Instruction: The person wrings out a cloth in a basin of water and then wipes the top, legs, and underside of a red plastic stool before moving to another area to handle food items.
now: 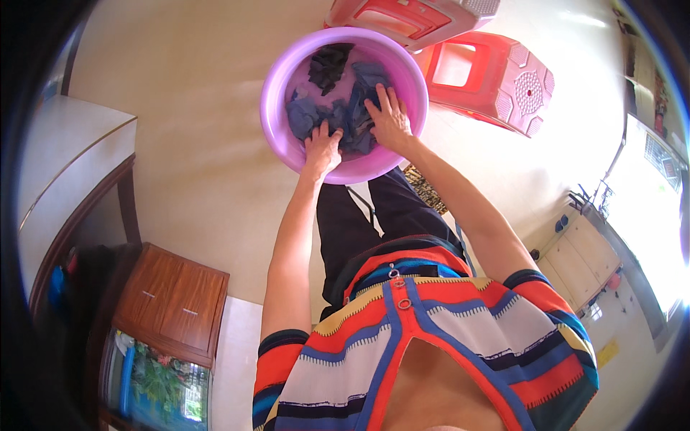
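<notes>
A purple plastic basin (275, 129) stands on the floor before me, with crumpled dark blue cloth (304, 114) along its near and right sides. A separate black cloth (328, 64) lies towards the far wall of the basin. My left hand (323, 150) reaches over the near rim, its fingertips on the blue cloth; whether they pinch it is hidden. To the right, my right hand (391, 121) rests on another part of the blue cloth (371, 75) with its fingers spread.
Two red and pink plastic stools (496, 81) (431, 21) are beyond the basin, on its far right. A patterned mat (426, 188) lies by my legs. On the left are a white-topped cabinet (81, 140), a brown wooden cabinet (172, 301) and an aquarium (161, 382).
</notes>
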The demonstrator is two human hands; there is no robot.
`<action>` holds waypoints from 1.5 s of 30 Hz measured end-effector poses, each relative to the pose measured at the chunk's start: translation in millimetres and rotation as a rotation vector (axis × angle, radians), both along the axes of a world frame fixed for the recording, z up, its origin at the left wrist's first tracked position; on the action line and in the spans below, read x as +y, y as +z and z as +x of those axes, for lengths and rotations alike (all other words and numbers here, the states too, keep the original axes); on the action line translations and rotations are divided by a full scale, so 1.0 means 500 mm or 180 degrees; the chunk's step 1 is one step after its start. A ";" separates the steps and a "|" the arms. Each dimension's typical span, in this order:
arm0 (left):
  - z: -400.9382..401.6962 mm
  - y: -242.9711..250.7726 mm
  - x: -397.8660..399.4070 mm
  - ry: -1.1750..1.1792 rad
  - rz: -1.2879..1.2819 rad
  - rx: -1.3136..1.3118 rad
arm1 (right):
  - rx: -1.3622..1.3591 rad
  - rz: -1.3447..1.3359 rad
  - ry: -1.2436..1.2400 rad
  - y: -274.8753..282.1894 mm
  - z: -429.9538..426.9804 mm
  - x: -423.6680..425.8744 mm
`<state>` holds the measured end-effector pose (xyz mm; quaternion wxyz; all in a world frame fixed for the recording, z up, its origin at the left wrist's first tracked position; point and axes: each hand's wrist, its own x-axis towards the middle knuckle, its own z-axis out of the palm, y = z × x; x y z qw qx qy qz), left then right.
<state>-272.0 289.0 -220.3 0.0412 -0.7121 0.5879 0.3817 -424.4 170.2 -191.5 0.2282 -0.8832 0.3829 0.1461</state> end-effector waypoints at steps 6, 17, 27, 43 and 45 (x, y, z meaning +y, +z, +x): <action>-0.013 0.011 0.001 0.0636 -0.0086 0.0536 | 0.0690 0.0487 0.0520 -0.053 0.038 0.040; -0.021 -0.006 0.023 -0.0159 0.0037 -0.0002 | -0.0893 -0.0006 -0.0059 -0.037 0.173 -0.098; 0.033 0.076 0.039 0.0844 -0.1852 0.0003 | 0.0380 0.0139 0.0991 -0.069 0.158 -0.069; 0.095 0.147 0.048 0.0976 -0.0254 -0.0323 | -0.0184 -0.0841 0.0709 0.027 -0.079 -0.028; 0.101 0.125 0.061 0.1087 -0.0718 -0.0111 | -0.0299 -0.0799 0.0720 0.020 -0.107 -0.031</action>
